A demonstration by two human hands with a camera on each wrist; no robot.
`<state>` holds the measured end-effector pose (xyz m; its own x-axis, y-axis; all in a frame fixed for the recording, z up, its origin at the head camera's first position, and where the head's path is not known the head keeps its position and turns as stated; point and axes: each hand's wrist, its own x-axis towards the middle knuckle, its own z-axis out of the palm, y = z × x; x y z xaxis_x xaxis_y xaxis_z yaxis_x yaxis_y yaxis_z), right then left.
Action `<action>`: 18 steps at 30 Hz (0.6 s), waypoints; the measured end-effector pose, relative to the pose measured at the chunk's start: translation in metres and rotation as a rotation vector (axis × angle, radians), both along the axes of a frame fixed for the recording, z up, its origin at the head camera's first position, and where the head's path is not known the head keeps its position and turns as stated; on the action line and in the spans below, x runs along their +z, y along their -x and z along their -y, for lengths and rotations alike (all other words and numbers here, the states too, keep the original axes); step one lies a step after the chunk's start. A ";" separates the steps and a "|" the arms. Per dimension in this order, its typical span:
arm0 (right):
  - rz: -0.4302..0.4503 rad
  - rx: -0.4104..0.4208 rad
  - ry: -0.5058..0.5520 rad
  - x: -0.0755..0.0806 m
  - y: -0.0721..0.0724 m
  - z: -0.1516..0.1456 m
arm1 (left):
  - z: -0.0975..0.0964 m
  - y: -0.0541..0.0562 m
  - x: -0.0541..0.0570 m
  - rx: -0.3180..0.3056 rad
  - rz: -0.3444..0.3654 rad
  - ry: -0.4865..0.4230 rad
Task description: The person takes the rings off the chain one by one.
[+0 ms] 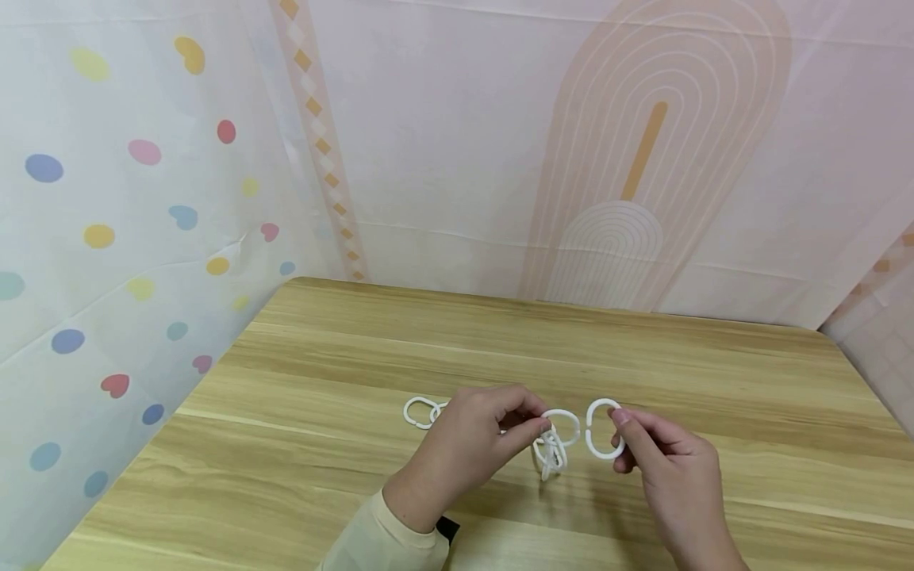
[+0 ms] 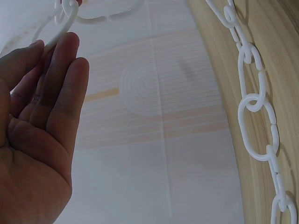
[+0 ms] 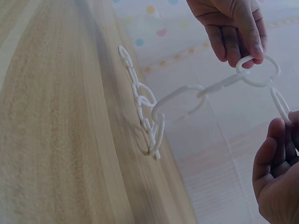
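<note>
My left hand (image 1: 467,436) pinches the white oval end link (image 1: 571,416) of a plastic chain between thumb and fingertips. From that link the chain (image 3: 180,100) hangs down and runs onto the table, as the right wrist view shows. A single white link (image 1: 592,444), with a small gap in its side, is pinched by my right hand (image 1: 678,468). Its gap faces the end link. The two links are very close; whether they touch I cannot tell. In the left wrist view the left palm (image 2: 39,149) is turned to the camera.
More of the chain (image 1: 417,412) lies on the wooden table (image 1: 286,428) behind the left hand. A patterned cloth (image 1: 443,159) hangs along the table's far edge, and a dotted cloth (image 1: 128,301) hangs at the left.
</note>
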<state>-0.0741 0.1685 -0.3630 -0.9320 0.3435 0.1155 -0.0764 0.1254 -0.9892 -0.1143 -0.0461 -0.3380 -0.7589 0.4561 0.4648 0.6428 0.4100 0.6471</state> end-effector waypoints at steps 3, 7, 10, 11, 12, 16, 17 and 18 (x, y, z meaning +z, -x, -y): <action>0.003 0.001 -0.003 0.000 0.000 -0.001 | 0.000 0.000 0.000 -0.005 -0.001 -0.005; 0.010 0.008 -0.002 0.000 0.001 -0.004 | 0.000 0.000 -0.001 -0.013 -0.008 -0.010; 0.015 0.009 0.001 0.000 0.001 -0.005 | 0.000 0.001 -0.001 -0.016 -0.016 -0.012; 0.015 0.008 0.003 0.000 0.002 -0.005 | 0.000 0.001 -0.001 -0.017 -0.016 -0.013; 0.015 0.007 0.006 0.000 0.002 -0.005 | 0.000 0.001 -0.001 -0.018 -0.017 -0.014; 0.020 -0.001 -0.003 0.000 0.003 -0.007 | 0.000 0.000 -0.001 -0.019 -0.015 -0.017; 0.021 -0.003 -0.004 -0.001 0.003 -0.007 | 0.000 0.000 -0.001 -0.019 -0.014 -0.017; 0.025 -0.007 -0.009 0.000 0.003 -0.008 | 0.000 0.000 -0.001 -0.018 -0.014 -0.017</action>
